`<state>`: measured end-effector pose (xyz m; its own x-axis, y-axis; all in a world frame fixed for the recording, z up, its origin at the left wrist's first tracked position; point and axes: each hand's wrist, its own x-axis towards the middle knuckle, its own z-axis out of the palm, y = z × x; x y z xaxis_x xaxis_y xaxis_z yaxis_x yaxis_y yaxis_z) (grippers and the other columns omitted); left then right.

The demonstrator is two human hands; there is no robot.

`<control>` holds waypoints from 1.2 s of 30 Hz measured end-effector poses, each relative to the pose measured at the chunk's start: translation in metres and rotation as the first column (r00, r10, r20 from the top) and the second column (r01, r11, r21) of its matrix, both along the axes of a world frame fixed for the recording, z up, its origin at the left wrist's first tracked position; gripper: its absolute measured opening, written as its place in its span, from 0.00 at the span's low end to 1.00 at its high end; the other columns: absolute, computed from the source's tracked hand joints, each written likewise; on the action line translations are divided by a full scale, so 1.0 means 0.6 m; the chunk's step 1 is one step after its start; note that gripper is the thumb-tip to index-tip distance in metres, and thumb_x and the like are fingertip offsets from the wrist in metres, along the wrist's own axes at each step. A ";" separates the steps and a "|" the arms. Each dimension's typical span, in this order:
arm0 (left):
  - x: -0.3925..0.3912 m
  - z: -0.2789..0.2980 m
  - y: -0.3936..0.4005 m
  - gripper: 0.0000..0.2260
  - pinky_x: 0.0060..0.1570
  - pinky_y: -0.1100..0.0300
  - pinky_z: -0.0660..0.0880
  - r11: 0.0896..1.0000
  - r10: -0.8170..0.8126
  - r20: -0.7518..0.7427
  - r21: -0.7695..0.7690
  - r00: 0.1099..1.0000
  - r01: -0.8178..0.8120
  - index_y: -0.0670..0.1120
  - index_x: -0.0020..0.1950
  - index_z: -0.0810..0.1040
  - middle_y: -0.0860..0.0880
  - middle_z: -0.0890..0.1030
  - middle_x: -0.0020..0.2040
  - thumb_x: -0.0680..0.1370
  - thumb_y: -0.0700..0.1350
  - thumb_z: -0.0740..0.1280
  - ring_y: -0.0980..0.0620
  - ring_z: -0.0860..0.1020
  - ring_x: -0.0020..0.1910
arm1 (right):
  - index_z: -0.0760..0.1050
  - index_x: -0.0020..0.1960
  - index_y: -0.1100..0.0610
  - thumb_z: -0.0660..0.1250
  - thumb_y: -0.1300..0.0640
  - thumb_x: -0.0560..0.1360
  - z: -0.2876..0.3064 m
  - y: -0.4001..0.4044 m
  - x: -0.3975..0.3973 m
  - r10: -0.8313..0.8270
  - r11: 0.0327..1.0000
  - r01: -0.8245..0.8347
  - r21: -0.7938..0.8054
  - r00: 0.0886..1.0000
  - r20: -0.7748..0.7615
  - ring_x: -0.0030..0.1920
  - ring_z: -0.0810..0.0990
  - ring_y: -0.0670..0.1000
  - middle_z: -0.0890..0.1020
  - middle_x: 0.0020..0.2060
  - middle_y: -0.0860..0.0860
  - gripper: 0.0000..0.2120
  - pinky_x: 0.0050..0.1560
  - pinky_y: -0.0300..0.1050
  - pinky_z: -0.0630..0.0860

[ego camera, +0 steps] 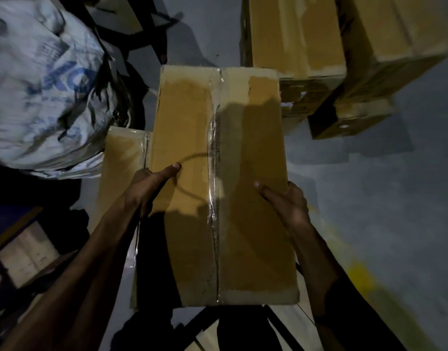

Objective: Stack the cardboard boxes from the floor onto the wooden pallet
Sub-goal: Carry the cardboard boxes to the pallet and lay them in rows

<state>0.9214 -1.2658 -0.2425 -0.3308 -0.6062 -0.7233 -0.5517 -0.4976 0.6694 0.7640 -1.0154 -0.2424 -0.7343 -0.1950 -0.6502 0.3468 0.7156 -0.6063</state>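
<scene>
Since both hands, left hand (pixel 147 184) and right hand (pixel 287 202), clamp its long sides, the taped cardboard box (pixel 218 186) likely handles stiff and bulky.

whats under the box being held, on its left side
Another cardboard box pokes out beneath the held box, left of it. How far it runs underneath, and what it rests on, is covered.

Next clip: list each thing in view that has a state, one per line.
Held box: taped shut, gripped on both long sides.
Left hand: closed on the held box.
Right hand: closed on the held box.
Box stack: closed, on the floor.
White sack: full, crumpled.
</scene>
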 end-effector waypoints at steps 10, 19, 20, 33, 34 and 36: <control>0.064 0.181 -0.024 0.16 0.39 0.62 0.80 0.930 -0.345 -0.025 -0.141 0.938 0.339 0.50 0.45 0.82 0.55 0.85 0.38 0.71 0.61 0.76 0.53 0.85 0.42 | 0.75 0.69 0.53 0.69 0.25 0.61 0.224 0.040 0.183 -0.273 0.957 0.285 0.051 0.948 -0.164 0.62 0.79 0.60 0.81 0.63 0.53 0.45 0.62 0.55 0.77; 0.123 0.339 -0.025 0.16 0.35 0.62 0.72 0.712 -0.700 -0.188 -0.251 0.689 0.655 0.52 0.35 0.80 0.52 0.78 0.31 0.69 0.64 0.74 0.55 0.77 0.31 | 0.82 0.56 0.52 0.73 0.27 0.56 0.322 0.031 0.416 -0.669 0.740 0.662 -0.120 0.706 -0.231 0.51 0.84 0.56 0.86 0.50 0.50 0.38 0.56 0.56 0.81; 0.125 0.354 -0.026 0.15 0.38 0.60 0.75 0.689 -0.724 -0.178 -0.226 0.666 0.688 0.48 0.42 0.82 0.49 0.82 0.37 0.72 0.60 0.75 0.51 0.81 0.37 | 0.82 0.56 0.51 0.73 0.26 0.55 0.329 0.030 0.440 -0.709 0.703 0.698 -0.140 0.669 -0.225 0.51 0.84 0.56 0.86 0.50 0.49 0.39 0.56 0.57 0.81; 0.128 0.439 0.139 0.24 0.62 0.50 0.76 0.418 -0.902 -0.193 -0.176 0.385 0.891 0.47 0.58 0.82 0.50 0.84 0.55 0.70 0.63 0.75 0.48 0.82 0.55 | 0.82 0.55 0.51 0.74 0.21 0.48 0.377 0.151 0.633 -0.912 0.395 0.880 -0.263 0.343 -0.223 0.52 0.84 0.57 0.86 0.50 0.49 0.46 0.58 0.59 0.80; 0.132 0.442 0.163 0.19 0.63 0.51 0.75 0.401 -0.910 -0.184 -0.168 0.371 0.900 0.47 0.58 0.81 0.49 0.84 0.55 0.74 0.59 0.73 0.47 0.81 0.55 | 0.82 0.54 0.51 0.75 0.22 0.49 0.383 0.165 0.646 -0.920 0.378 0.884 -0.276 0.325 -0.220 0.52 0.84 0.56 0.86 0.50 0.49 0.44 0.58 0.58 0.80; 0.144 0.447 0.211 0.15 0.63 0.50 0.75 0.374 -0.924 -0.156 -0.167 0.350 0.912 0.47 0.56 0.80 0.47 0.83 0.56 0.76 0.57 0.72 0.45 0.81 0.55 | 0.81 0.48 0.49 0.78 0.30 0.58 0.399 0.190 0.670 -0.932 0.343 0.896 -0.280 0.287 -0.223 0.51 0.84 0.55 0.86 0.46 0.47 0.28 0.58 0.58 0.80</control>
